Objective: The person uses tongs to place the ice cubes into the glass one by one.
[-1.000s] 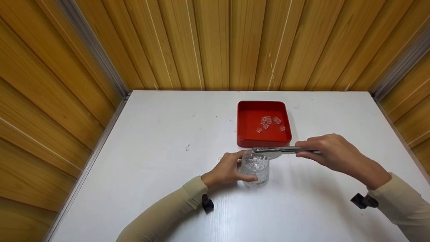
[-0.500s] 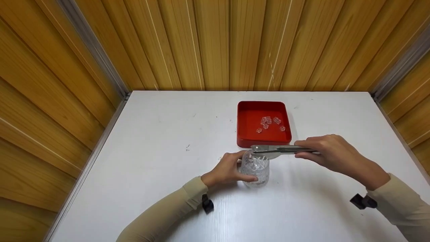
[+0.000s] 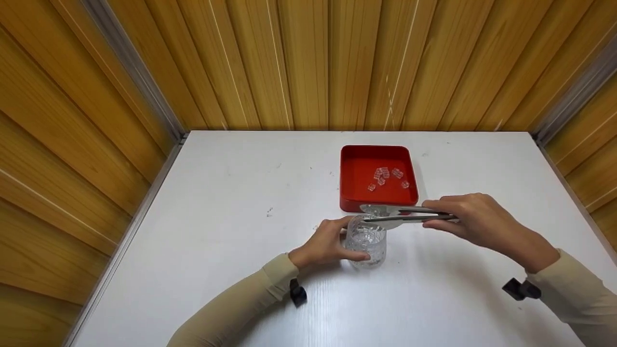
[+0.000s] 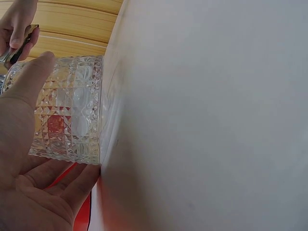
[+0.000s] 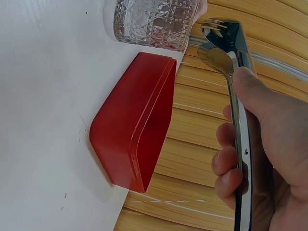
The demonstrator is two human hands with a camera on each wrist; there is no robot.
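My left hand (image 3: 325,244) holds a clear cut-glass tumbler (image 3: 370,249) that stands upright on the table, thumb on the near side and fingers round the other. Some clear pieces show low inside the glass. In my right hand (image 3: 477,215) is a pair of metal tongs (image 5: 243,139), held level over the tumbler's rim. The tongs' two tips are parted, one forked and one spoon-shaped in the right wrist view, with nothing visible between them. Just behind the glass sits a red square tray (image 3: 352,204) with several small clear cubes (image 3: 383,172) in it.
The white table (image 3: 231,193) ends at wood-look panels (image 3: 308,62) behind and on both sides. Small dark marks (image 3: 269,211) dot the surface left of the tray. A black wrist mount (image 3: 298,292) hangs below the left sleeve.
The tongs' tips have spread apart above the glass, the upper arm lifting away from the lower one. The left hand, tumbler and tray stay where they were.
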